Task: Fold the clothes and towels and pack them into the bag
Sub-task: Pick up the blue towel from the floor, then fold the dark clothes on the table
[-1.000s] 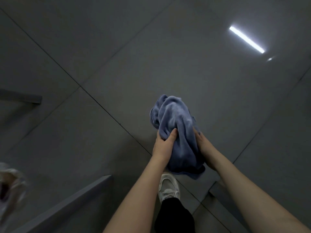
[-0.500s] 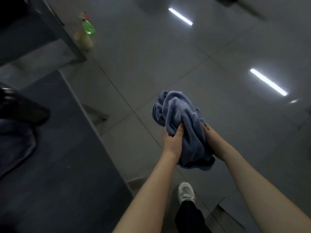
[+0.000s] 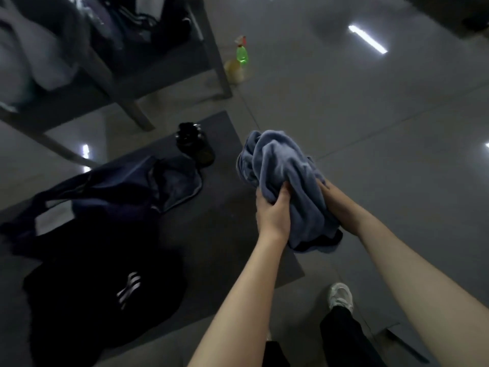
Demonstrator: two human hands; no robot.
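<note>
Tiled floor [image 3: 370,115], mat [image 3: 211,234] edge, towel [image 3: 280,165] in left hand [image 3: 272,210], right hand [image 3: 336,200]

Floor [image 3: 370,133]: large glossy grey tiles with thin joints. Reflected strip light [image 3: 367,39] at upper right. Dark grey mat [image 3: 225,207] lies flat on the floor, left of centre. Grey-framed worktop [image 3: 220,72] at upper left, legs on the tiles. Green spray bottle [image 3: 241,53] stands just beside one leg. Lighting dim overall.

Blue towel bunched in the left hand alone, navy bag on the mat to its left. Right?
No. Head view: both hands hold the bunched blue towel, left hand at its front, right hand at its right side. The navy bag is on the mat to its left.
</note>
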